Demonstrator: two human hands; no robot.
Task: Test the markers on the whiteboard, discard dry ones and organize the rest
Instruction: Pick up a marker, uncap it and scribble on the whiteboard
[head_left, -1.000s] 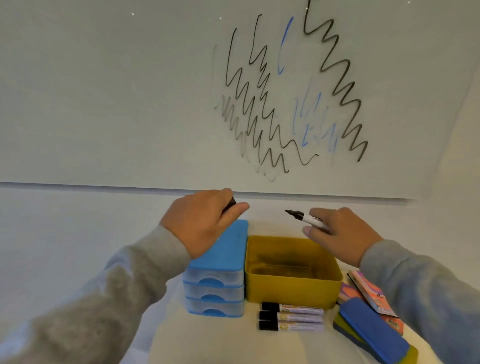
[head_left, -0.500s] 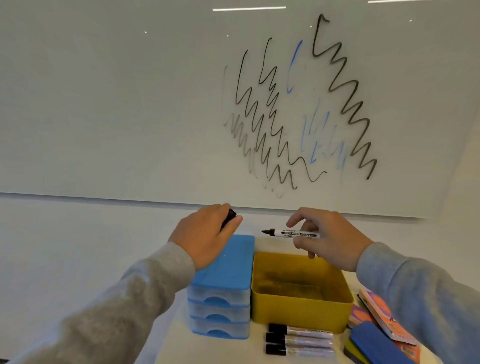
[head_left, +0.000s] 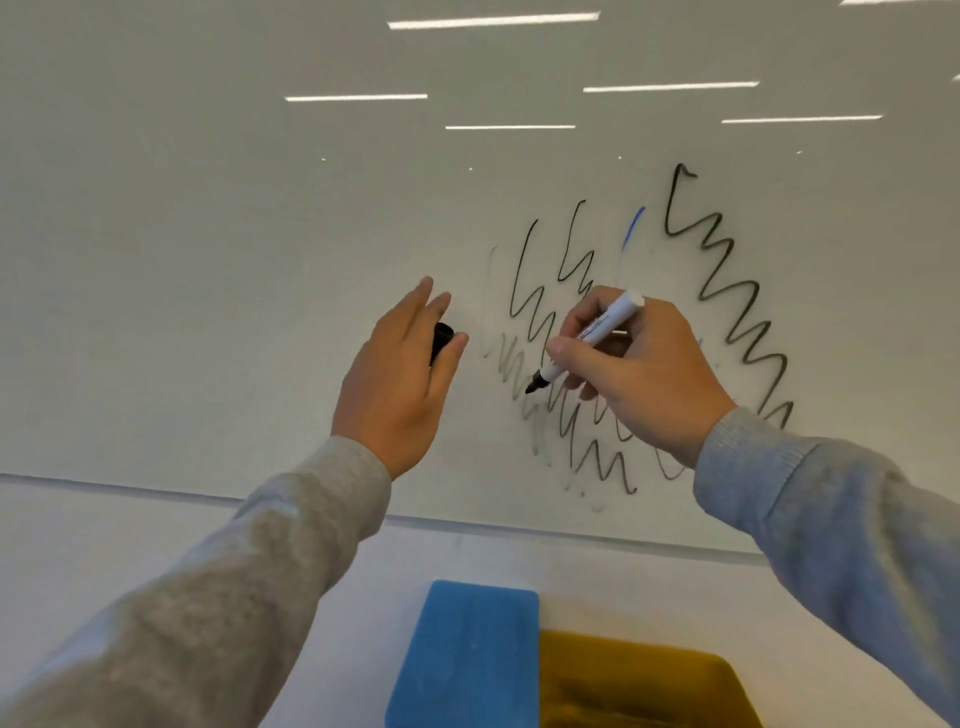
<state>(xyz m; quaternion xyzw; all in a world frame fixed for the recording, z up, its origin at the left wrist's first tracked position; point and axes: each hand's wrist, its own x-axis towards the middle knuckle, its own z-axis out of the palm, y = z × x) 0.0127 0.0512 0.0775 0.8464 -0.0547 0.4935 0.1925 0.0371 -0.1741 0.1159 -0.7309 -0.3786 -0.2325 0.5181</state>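
Observation:
My right hand (head_left: 644, 379) grips an uncapped white marker (head_left: 597, 332) with a black tip, which points down-left at or just off the whiteboard (head_left: 208, 260), among black and faint blue zigzag test lines (head_left: 737, 312). My left hand (head_left: 400, 379) is raised in front of the board to the left and holds the marker's black cap (head_left: 441, 340) between thumb and palm, fingers stretched upward. Whether the tip touches the board I cannot tell.
Below the board's lower edge, the blue top of a small drawer unit (head_left: 467, 654) and a yellow bin (head_left: 634, 686) beside it show at the bottom of the view. Ceiling lights reflect in the upper board.
Both hands have risen from above the drawer unit and yellow bin up to the whiteboard. The marker now points at the board. The view has tilted upward, so the table's markers and eraser are out of sight.

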